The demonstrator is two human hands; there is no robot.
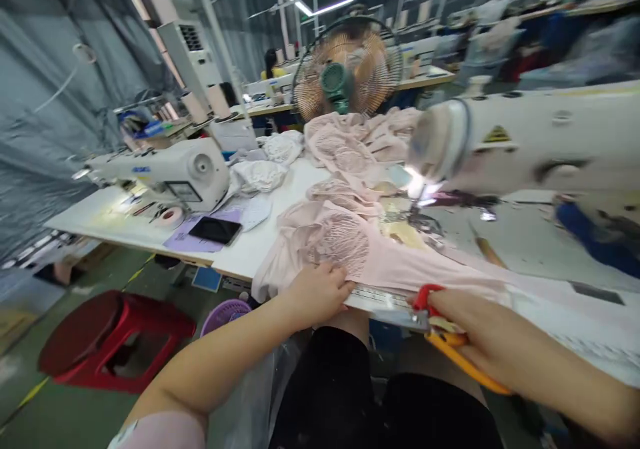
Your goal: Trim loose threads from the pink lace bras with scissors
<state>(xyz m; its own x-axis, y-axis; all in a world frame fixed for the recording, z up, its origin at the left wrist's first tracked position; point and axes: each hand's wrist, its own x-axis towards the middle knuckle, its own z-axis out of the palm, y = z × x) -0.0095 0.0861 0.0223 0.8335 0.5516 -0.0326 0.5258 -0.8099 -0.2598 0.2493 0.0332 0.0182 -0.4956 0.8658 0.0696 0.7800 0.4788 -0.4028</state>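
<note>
Watching remotely, I see right hand [457,315] wrapped round scissors [421,319], blades pointing toward left hand [323,293]. Pink garment [387,262] lies just beyond both grips, long axis left-right. Left hand nearer lace cup [345,239], fingers touching; whether pinching, cannot tell.

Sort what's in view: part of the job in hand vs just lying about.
Likely in the job:
scissors, in the right hand
pale pink garment, touched by the left hand
near sewing machine, lamp lit beside the garment

Seemingly lying about:
black phone
purple paper
red stool
purple basket
</note>
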